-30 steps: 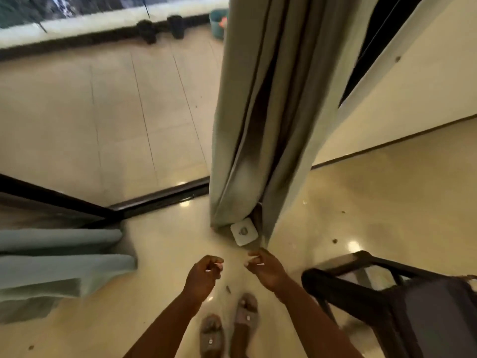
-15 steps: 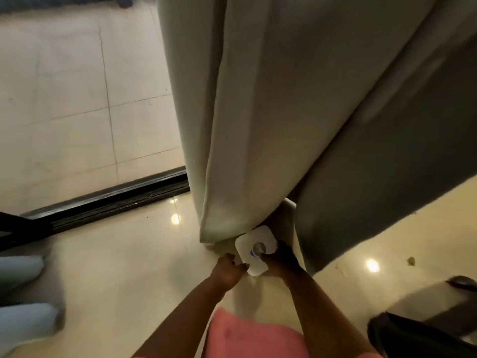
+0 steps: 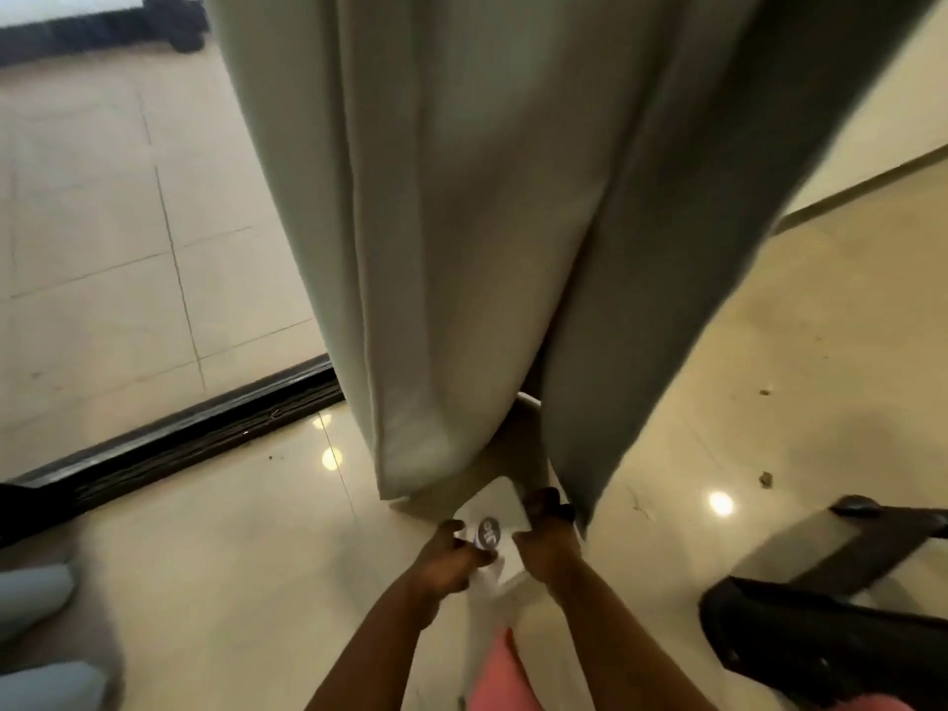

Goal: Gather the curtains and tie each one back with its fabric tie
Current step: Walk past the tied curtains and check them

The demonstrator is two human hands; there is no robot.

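Both hands grip a small white box on the floor: left hand (image 3: 451, 554) and right hand (image 3: 549, 536) pinch its sides. The box (image 3: 495, 526) sits just below the hanging grey curtain (image 3: 461, 223).

- A white square device (image 3: 495, 531), held low at the curtain's foot, bears a round dark emblem (image 3: 488, 531) with pale marks on it; the marks are too blurred to read.
- No other text is legible.
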